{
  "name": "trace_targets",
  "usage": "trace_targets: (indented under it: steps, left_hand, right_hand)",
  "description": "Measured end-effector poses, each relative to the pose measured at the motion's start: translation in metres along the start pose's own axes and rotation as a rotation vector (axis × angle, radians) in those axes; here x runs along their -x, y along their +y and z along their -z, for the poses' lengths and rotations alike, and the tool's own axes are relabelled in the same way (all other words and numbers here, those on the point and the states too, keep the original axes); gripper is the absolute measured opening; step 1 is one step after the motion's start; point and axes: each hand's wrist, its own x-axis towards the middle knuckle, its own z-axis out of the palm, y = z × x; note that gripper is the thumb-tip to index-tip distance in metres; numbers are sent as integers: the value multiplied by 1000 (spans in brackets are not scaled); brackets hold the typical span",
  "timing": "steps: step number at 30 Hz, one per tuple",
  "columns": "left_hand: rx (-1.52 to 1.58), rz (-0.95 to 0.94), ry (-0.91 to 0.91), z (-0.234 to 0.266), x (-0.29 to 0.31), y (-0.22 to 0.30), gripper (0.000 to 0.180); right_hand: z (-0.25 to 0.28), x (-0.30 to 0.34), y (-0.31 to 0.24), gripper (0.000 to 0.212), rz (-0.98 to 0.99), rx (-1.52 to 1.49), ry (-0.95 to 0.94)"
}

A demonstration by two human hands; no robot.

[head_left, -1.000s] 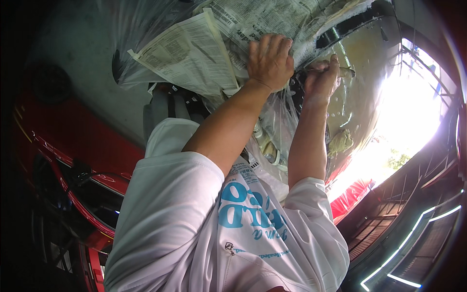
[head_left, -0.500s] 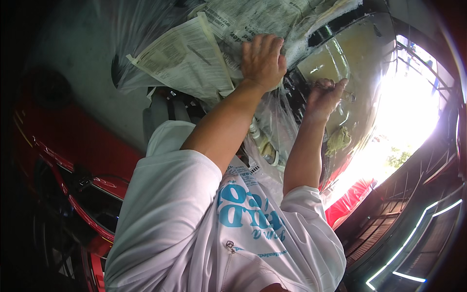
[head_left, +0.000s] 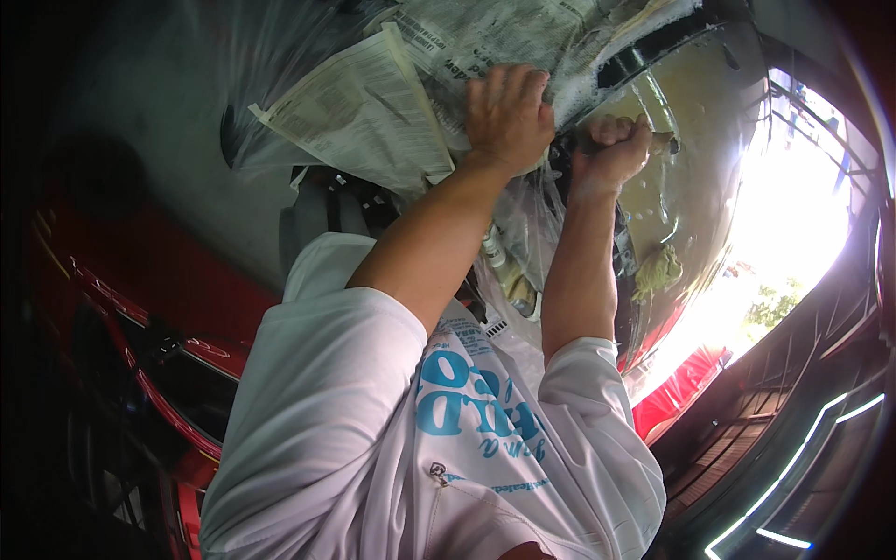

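Note:
My left hand lies with its fingers stretched out on the printed newspaper sheets that cover the vehicle's surface. To its right, my right hand is closed, its thumb up, over the edge of a glossy, wet-looking vehicle panel. A small brownish, dark-ended piece juts from beside the thumb; the fingers hide the rest and I cannot tell what it is. A crumpled yellowish cloth rests on the panel, nearer to me. Clear plastic sheeting hangs between my forearms.
A loose newspaper flap spreads at the left, with more plastic film behind it. Below the left hand a pale bottle-like thing shows through plastic. A red car stands at far left. Light strips shine at lower right.
My right hand has moved up and slightly left along the panel, closer to the left hand, with the small piece still beside its thumb. The left hand stays in place on the newspaper.

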Motion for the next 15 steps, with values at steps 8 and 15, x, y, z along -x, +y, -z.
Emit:
trace_targets:
  steps: [8, 15]
  left_hand:
    - [-18, -20, 34, -1, 2, -1, 37]
    - [-16, -64, 72, -5, 3, -7, 38]
  right_hand:
    - [-3, -10, -4, 16, 25, 252, -246]
    - [-2, -3, -16, 22, 166, 665, -412]
